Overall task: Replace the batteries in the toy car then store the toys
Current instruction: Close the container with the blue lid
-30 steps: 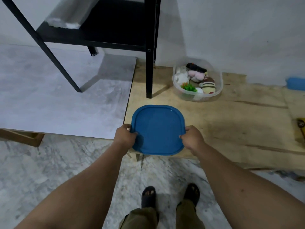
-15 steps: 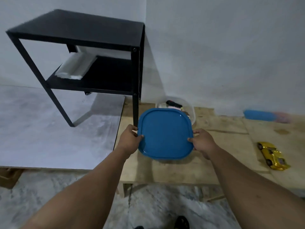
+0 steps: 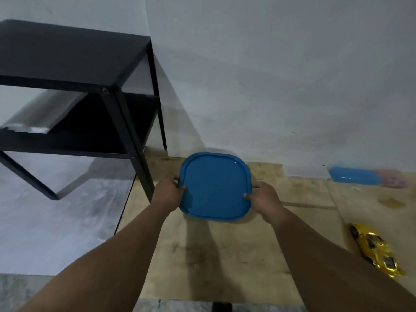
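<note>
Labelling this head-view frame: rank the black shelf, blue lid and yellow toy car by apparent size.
1. black shelf
2. blue lid
3. yellow toy car

Lid (image 3: 215,188) plain blue; toy car (image 3: 376,248) glossy yellow, lower right; shelf (image 3: 67,59) black, upper left; board (image 3: 225,255) tan.

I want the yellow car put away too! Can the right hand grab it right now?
Probably not yet. The right hand is busy holding the blue lid together with the left hand. The yellow car lies in the open on the wooden board, so nothing blocks it once the lid is let go.
</note>
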